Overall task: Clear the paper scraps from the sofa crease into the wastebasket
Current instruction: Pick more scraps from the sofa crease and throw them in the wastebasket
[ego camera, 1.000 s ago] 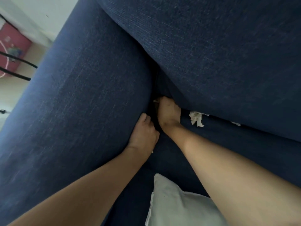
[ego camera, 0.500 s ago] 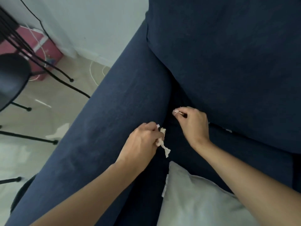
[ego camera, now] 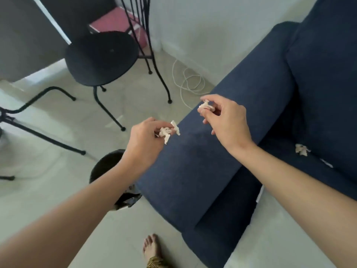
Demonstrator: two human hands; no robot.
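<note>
We see the sofa [ego camera: 251,117] filling the right side, dark blue, its broad arm running from the wall down toward us. The pale floor [ego camera: 48,151] takes up the left side. A black chair [ego camera: 100,57] stands on it at upper left, with a white cable [ego camera: 190,82] coiled on the floor between the chair and the sofa arm. A pale cushion [ego camera: 289,238] lies on the seat at lower right.

The wastebasket [ego camera: 108,165] stands on the floor just beside the sofa arm, dark and round, partly hidden behind our left forearm; we cannot tell what is in it.

Our left hand [ego camera: 144,140] is raised above the floor by the edge of the sofa arm, higher in view than the wastebasket, its fingers pinched on a crumpled white scrap [ego camera: 168,131] that sticks out toward the right. Our right hand [ego camera: 226,120] is raised over the sofa arm, thumb and fingertips closed on a smaller wad [ego camera: 205,107]. The two hands are near each other but apart.

Another loose scrap [ego camera: 301,149] lies in the crease between seat and back, well to the right of our right hand, and a thin white sliver [ego camera: 327,163] shows in the same crease just beyond it.

A bare foot [ego camera: 151,248] rests on the floor at the bottom edge.
</note>
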